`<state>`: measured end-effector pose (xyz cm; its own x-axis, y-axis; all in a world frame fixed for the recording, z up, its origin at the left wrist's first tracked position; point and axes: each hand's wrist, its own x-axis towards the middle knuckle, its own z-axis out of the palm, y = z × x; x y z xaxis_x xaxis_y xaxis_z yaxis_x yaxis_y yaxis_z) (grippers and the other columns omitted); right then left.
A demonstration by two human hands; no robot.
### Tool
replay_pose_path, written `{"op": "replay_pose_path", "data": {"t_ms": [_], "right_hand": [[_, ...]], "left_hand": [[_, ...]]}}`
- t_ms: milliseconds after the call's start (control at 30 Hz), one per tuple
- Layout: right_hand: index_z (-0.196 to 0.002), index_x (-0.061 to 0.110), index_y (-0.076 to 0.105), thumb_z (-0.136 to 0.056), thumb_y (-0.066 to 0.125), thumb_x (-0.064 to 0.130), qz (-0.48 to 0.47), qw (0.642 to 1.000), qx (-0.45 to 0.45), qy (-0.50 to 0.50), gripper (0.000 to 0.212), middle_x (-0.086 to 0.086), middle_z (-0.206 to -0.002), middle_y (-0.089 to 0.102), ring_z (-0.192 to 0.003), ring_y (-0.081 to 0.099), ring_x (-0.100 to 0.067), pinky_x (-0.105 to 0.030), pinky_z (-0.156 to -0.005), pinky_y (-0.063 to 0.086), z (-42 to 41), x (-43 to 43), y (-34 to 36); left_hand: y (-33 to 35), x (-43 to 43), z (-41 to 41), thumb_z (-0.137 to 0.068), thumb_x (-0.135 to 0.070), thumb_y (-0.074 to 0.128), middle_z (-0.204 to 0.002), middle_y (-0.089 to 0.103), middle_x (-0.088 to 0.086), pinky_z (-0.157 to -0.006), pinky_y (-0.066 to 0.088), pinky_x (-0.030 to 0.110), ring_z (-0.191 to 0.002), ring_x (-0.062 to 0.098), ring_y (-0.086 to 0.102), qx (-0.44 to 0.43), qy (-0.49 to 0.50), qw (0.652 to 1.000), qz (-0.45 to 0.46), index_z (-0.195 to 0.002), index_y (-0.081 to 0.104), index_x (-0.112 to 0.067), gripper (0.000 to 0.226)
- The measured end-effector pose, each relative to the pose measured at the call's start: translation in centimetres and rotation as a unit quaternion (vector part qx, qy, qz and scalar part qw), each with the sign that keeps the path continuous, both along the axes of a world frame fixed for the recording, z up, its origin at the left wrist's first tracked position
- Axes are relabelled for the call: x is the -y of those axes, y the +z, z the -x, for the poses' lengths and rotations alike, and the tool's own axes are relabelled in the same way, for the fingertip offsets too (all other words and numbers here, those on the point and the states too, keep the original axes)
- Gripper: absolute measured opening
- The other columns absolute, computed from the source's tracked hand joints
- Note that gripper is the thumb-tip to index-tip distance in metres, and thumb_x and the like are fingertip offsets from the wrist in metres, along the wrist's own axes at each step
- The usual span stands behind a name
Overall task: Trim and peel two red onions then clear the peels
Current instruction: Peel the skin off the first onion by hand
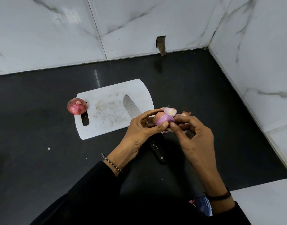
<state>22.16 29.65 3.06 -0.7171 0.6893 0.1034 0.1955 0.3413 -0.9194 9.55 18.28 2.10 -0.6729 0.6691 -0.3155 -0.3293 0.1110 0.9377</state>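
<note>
Both hands are up over the surface (42, 159), just off the near right corner of the board (107, 108). The left hand (139, 132) cups the onion (162, 119), fingers curled round its far side and thumb pressed on the near face. The right hand (193, 137) is half closed, its fingertips pinching a flap of peel (185, 113) at the onion's right edge.

That onion looks small, light and firm, with one end cut pale and purple flesh bared. I'd expect the wet flesh to be slick, so a cupped grip suits it; the peel is thin, dry and likely to tear, best taken at a loose edge by the cut end.

The second onion (77, 106) sits untouched in its papery skin at the board's left edge, by the handle slot. The knife (131, 106) lies with its blade on the board, handle off the near edge under the hands.

The surface is dark, glossy stone, showing a few pale flecks. White marble-look tiles close it in behind and on the right, a corner with little elbow room.
</note>
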Motion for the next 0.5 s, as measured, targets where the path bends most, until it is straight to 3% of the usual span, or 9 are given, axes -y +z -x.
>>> {"op": "replay_pose_path", "data": {"t_ms": [200, 300, 500], "right_hand": [[-0.104, 0.027, 0.067, -0.09, 0.073, 0.016, -0.098, 0.994, -0.049, -0.017, 0.019, 0.02, -0.101, 0.063, -0.095, 0.063, -0.002, -0.011, -0.074, 0.049, 0.3, 0.7, 0.1], [-0.105, 0.017, 0.069, -0.089, 0.072, 0.011, -0.123, 0.99, -0.074, -0.016, 0.018, 0.014, -0.102, 0.065, -0.096, 0.064, -0.002, -0.012, -0.078, 0.05, 0.2, 0.6, -0.5], [-0.103, 0.008, 0.071, -0.084, 0.073, -0.008, -0.178, 0.978, -0.11, -0.021, 0.025, 0.007, -0.106, 0.067, -0.103, 0.063, -0.003, -0.021, -0.085, 0.053, 0.1, 0.6, -1.4]], "left_hand": [[0.2, -0.4, -0.2, -0.073, -0.019, 0.081, -0.114, 0.07, 0.01, -0.08, 0.06, 0.03, -0.101, 0.02, 0.073, 0.079, 0.001, 0.997, -0.019, -0.112, 0.075, -0.023, 0.04], [0.1, -0.5, 0.1, -0.068, -0.02, 0.082, -0.122, 0.068, 0.019, -0.092, 0.059, 0.042, -0.107, 0.034, 0.071, 0.161, -0.013, 0.986, -0.043, -0.121, 0.07, -0.015, 0.055], [0.5, -0.7, 0.2, -0.07, -0.016, 0.075, -0.109, 0.074, 0.017, -0.09, 0.059, 0.036, -0.098, 0.03, 0.073, 0.232, -0.025, 0.971, -0.049, -0.114, 0.068, -0.012, 0.045]]}}
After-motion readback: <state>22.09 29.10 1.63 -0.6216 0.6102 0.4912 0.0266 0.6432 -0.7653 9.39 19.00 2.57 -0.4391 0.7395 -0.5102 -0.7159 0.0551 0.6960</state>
